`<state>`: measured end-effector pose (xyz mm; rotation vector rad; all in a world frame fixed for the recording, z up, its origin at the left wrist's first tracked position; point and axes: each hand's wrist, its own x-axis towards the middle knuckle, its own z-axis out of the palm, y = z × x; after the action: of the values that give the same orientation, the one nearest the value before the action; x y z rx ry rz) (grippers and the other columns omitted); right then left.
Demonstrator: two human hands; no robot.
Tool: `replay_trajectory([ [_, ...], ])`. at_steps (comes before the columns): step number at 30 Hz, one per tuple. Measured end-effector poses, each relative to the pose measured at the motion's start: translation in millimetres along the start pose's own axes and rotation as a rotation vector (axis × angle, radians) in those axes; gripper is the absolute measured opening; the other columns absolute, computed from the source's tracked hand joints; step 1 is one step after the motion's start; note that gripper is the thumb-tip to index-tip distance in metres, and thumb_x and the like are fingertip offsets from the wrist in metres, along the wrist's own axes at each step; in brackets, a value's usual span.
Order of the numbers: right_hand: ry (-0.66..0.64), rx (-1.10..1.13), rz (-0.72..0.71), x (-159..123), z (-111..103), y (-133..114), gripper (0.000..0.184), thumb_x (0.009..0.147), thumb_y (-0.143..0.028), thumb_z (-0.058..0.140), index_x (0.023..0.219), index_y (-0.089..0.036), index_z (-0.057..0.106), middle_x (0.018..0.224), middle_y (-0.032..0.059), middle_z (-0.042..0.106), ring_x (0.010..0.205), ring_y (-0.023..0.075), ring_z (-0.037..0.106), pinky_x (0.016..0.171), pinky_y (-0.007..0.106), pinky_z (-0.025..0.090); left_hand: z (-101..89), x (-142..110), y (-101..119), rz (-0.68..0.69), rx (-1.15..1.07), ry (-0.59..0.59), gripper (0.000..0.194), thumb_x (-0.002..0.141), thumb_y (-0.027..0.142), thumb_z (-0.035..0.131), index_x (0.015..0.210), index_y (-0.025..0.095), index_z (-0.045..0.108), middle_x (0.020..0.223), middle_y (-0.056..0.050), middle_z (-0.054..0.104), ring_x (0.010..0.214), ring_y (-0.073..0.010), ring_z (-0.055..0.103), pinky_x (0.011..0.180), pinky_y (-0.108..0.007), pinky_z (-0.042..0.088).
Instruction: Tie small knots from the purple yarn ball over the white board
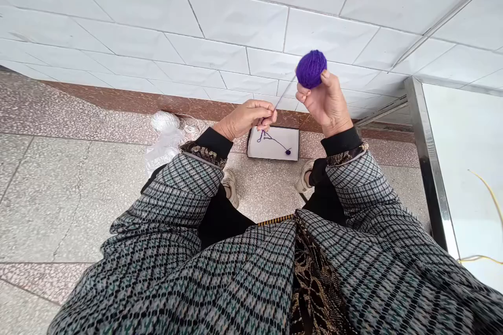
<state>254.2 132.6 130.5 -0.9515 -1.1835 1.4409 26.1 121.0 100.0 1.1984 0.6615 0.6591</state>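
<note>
A ball of purple yarn (311,69) is held up in my right hand (328,99), its fingers and thumb closed around the lower side. From the ball a taut strand of yarn (285,90) slants down to my left hand (257,115), which pinches it between thumb and fingers. Below the left hand, loose yarn hangs in small loops over a shallow white box (275,153) with dark edges. Its tail runs to a small dark purple clump (288,152) in the box.
On the floor to the left lie a white yarn ball (164,121) and a clear plastic bag (161,149). A white tiled wall (247,36) stands in front. A metal-edged white table (467,146) with a yellow cord (489,188) is at right. My shoes (231,187) flank the box.
</note>
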Motion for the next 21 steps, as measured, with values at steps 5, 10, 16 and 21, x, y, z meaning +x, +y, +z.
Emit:
replay_trajectory([
  [5,0.068,0.069,-0.112,6,-3,-1,0.058,0.085,-0.079,0.07,0.105,-0.026,0.056,0.104,0.0036,0.065,0.099,0.0181,0.056,0.072,0.032,0.048,1.2,6,-7,-0.059,-0.038,0.16,0.026,0.101,0.038,0.059,0.091,0.017,0.07,0.061,0.001,0.052,0.048,-0.0089,0.035,0.049,-0.025,0.032],
  [10,0.285,0.243,-0.281,-5,-14,-23,0.047,0.07,-0.069,0.078,0.1,-0.036,0.064,0.123,0.0023,0.074,0.09,0.0264,0.055,0.077,0.041,0.051,-15.3,2,-14,-0.134,-0.066,0.351,0.024,0.096,0.026,0.065,0.076,0.013,0.064,0.058,0.003,0.044,0.046,-0.0052,0.029,0.045,-0.02,0.023],
  [16,0.36,0.376,-0.38,-14,-32,-39,0.032,0.076,-0.049,0.072,0.104,-0.036,0.069,0.13,0.0015,0.076,0.079,0.0258,0.045,0.083,0.041,0.049,-52.1,-23,-24,-0.251,-0.001,0.424,0.03,0.088,0.019,0.073,0.062,0.014,0.057,0.051,0.007,0.032,0.043,-0.0029,0.021,0.043,-0.017,0.015],
  [21,0.347,0.51,-0.451,-14,-46,-44,0.034,0.076,-0.049,0.08,0.099,-0.033,0.061,0.118,0.0037,0.076,0.069,0.0228,0.038,0.069,0.036,0.045,-95.6,-42,-47,-0.42,0.038,0.708,0.033,0.096,0.014,0.058,0.066,0.019,0.045,0.051,0.01,0.025,0.043,-0.0044,0.015,0.044,-0.018,0.014],
])
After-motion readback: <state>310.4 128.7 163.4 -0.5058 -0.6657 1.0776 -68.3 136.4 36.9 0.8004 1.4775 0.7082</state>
